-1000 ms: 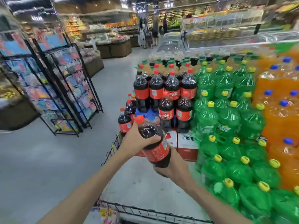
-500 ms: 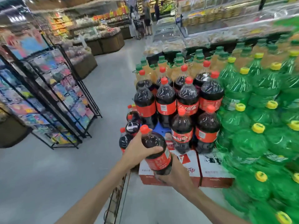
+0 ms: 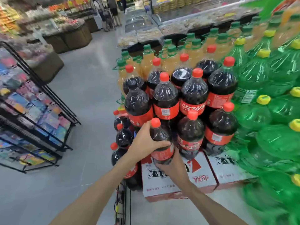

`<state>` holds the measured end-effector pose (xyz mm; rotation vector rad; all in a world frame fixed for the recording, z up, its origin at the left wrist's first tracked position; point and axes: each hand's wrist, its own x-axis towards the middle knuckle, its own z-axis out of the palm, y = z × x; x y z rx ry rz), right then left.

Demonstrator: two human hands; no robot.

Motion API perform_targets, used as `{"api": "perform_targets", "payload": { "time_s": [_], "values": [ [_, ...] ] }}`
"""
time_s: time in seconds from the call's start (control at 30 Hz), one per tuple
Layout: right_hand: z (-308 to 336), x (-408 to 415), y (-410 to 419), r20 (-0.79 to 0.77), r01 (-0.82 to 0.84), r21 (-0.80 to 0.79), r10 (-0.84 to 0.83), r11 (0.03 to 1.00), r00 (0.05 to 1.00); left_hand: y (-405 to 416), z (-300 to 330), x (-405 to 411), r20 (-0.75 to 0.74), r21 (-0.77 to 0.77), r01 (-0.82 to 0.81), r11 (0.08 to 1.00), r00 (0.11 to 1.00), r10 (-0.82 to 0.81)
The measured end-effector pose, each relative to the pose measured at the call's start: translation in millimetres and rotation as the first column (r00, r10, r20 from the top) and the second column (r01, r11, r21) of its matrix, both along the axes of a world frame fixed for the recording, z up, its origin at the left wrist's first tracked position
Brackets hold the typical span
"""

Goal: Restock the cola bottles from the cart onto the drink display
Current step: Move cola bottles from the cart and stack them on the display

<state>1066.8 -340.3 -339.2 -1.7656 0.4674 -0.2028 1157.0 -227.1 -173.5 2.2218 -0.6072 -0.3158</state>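
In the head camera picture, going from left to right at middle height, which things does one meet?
Black wire rack → grey floor → held cola bottle with both hands on it → stacked cola bottles → green bottles.

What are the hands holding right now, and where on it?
One cola bottle, in both hands. The left hand wraps its upper body just below the red cap; the right hand supports it from beneath, at the base.

Grey floor (image 3: 90, 88) — black racks (image 3: 37, 114).
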Motion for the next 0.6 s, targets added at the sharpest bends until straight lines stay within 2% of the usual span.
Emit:
{"api": "perform_targets", "payload": {
  "time_s": [0.17,0.33,0.6],
  "values": [
    [-9,19,5,0.017,0.096,0.064,-0.097,0.993,0.995,-6,-10,10,0.035,-0.025,0.071,0.997,0.997,-0.070],
    [-13,25,5,0.049,0.105,0.058,-0.108,0.993,0.993,-2,-13,14,0.040,-0.015,0.143,0.990,0.989,-0.142],
    [-10,9,18,0.102,0.136,0.154,-0.152,0.979,0.983,-6,-9,11,0.109,-0.028,0.112,0.993,0.988,-0.108]
  ]
}}
